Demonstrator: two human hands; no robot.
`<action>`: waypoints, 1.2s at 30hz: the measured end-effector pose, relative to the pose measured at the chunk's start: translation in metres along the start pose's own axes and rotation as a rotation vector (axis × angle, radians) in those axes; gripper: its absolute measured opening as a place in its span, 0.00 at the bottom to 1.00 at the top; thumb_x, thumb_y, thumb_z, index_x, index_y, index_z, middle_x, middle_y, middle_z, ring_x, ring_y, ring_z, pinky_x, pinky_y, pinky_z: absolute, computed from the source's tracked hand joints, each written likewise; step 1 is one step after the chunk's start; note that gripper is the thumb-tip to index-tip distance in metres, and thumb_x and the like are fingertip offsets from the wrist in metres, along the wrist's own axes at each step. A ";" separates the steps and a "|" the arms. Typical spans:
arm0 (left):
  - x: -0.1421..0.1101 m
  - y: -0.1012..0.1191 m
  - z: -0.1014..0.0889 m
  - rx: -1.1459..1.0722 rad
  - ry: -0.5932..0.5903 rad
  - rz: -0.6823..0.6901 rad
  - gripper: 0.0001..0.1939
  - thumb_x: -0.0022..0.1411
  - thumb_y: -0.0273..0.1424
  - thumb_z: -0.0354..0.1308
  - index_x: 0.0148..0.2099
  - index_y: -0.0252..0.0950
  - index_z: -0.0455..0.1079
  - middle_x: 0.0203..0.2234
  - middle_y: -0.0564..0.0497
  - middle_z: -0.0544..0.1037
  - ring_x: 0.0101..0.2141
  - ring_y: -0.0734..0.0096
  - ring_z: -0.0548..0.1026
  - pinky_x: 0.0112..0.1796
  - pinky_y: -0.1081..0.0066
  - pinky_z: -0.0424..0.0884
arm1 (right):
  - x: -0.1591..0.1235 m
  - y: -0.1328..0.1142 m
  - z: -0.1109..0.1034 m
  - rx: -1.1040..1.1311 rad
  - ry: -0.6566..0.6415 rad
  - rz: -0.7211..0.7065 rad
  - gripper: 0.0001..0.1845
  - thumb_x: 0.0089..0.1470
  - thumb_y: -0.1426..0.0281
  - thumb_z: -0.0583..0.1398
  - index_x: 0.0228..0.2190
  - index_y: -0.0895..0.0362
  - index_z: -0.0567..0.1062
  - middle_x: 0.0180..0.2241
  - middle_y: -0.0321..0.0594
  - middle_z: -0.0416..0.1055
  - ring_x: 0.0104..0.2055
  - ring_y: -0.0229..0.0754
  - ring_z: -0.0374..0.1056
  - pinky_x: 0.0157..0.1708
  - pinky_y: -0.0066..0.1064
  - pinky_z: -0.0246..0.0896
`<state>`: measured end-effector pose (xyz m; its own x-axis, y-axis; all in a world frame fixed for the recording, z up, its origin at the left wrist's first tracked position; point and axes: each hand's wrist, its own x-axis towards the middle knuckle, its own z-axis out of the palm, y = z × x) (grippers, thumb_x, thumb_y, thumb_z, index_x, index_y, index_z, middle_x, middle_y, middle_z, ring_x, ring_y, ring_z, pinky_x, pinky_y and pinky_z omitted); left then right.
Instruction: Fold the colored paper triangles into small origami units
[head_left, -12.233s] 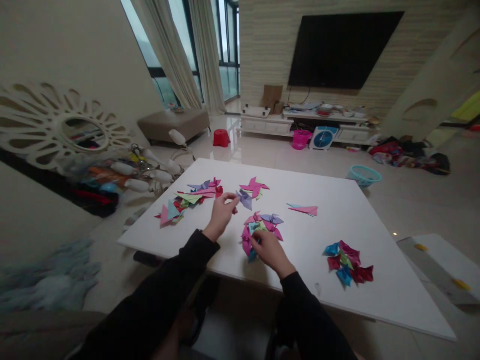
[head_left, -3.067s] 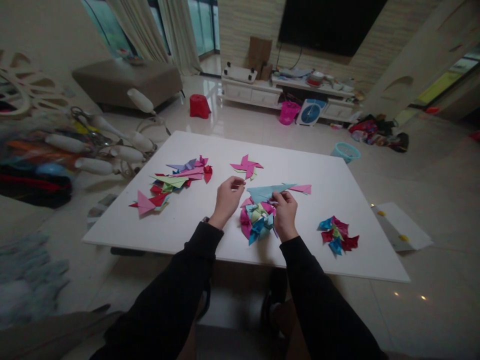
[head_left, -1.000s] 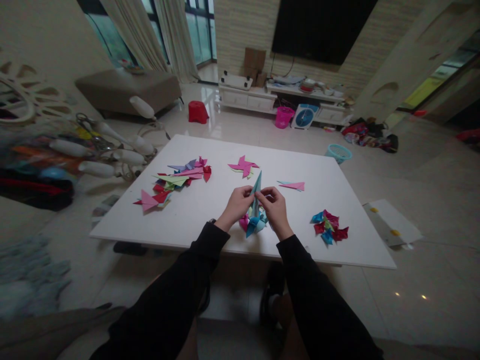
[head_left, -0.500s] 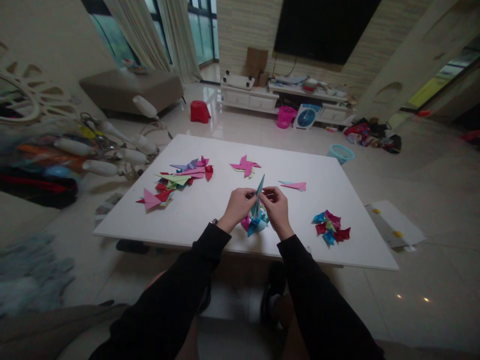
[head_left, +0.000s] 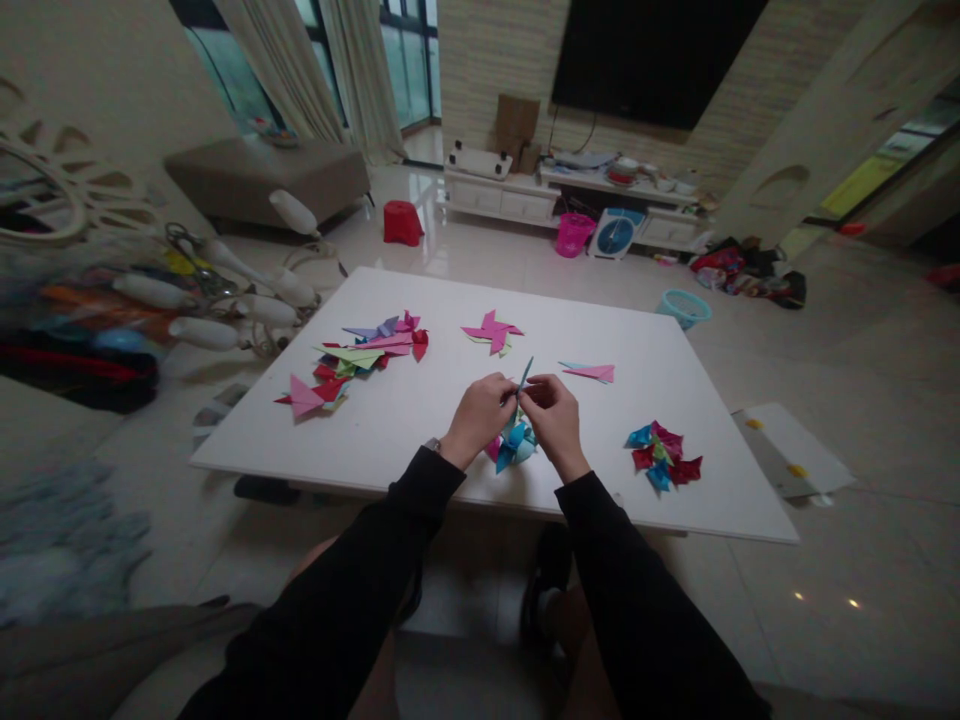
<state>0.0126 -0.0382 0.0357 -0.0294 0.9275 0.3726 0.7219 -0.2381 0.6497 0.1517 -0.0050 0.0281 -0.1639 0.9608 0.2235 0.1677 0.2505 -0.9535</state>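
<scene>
Folded blue paper [head_left: 527, 371] between both hands [head_left: 480, 413] [head_left: 555, 412]

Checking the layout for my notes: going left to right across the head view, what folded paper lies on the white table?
Mixed heap, pink-and-green pinwheel, pink-and-blue dart, red-and-blue cluster. The near-middle pile overlaps the pinwheel's span, so it is left out.

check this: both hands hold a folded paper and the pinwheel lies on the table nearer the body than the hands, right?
Not nearer: the head view shows the pinwheel on the table, beyond the left hand and right hand, which hold a folded paper.
</scene>
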 end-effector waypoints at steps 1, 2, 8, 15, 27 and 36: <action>-0.001 0.000 0.000 0.035 -0.009 0.012 0.09 0.63 0.23 0.55 0.38 0.34 0.78 0.33 0.46 0.77 0.34 0.66 0.74 0.40 0.68 0.69 | -0.001 0.000 0.000 -0.006 0.001 -0.003 0.12 0.48 0.65 0.66 0.36 0.54 0.75 0.31 0.40 0.78 0.33 0.45 0.75 0.37 0.37 0.71; -0.002 0.001 0.000 0.067 -0.018 0.022 0.09 0.64 0.24 0.55 0.39 0.34 0.78 0.34 0.46 0.77 0.35 0.66 0.74 0.40 0.68 0.69 | -0.001 0.000 -0.001 -0.007 0.002 -0.004 0.12 0.48 0.65 0.66 0.36 0.54 0.75 0.31 0.40 0.78 0.33 0.45 0.76 0.37 0.38 0.71; -0.005 0.003 -0.001 0.165 -0.028 0.040 0.10 0.65 0.25 0.55 0.43 0.35 0.77 0.36 0.45 0.78 0.36 0.64 0.75 0.38 0.68 0.69 | 0.000 0.002 -0.003 0.059 -0.056 0.006 0.14 0.47 0.67 0.66 0.38 0.54 0.74 0.32 0.40 0.80 0.35 0.46 0.77 0.38 0.38 0.72; -0.002 0.003 -0.003 -0.036 0.025 -0.057 0.08 0.62 0.26 0.58 0.39 0.35 0.79 0.33 0.46 0.80 0.34 0.65 0.76 0.38 0.68 0.69 | 0.001 0.005 -0.006 0.007 0.010 -0.017 0.10 0.48 0.68 0.64 0.36 0.54 0.74 0.29 0.37 0.77 0.31 0.43 0.73 0.35 0.35 0.69; 0.008 -0.018 -0.017 -0.245 0.123 -0.289 0.07 0.59 0.32 0.63 0.33 0.34 0.79 0.29 0.47 0.82 0.31 0.66 0.76 0.35 0.69 0.67 | 0.018 0.019 -0.015 0.049 0.207 0.001 0.10 0.43 0.69 0.62 0.32 0.55 0.73 0.28 0.34 0.70 0.31 0.41 0.67 0.33 0.32 0.62; 0.007 -0.014 -0.013 -0.379 0.103 -0.314 0.07 0.58 0.31 0.63 0.32 0.33 0.79 0.26 0.49 0.81 0.29 0.68 0.75 0.34 0.70 0.67 | 0.012 0.007 -0.007 0.128 0.029 0.067 0.11 0.50 0.59 0.63 0.27 0.55 0.74 0.26 0.34 0.71 0.30 0.40 0.68 0.33 0.33 0.64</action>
<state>-0.0071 -0.0322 0.0376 -0.2867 0.9426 0.1711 0.3655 -0.0575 0.9290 0.1577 0.0089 0.0260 -0.1283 0.9783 0.1624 0.0514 0.1701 -0.9841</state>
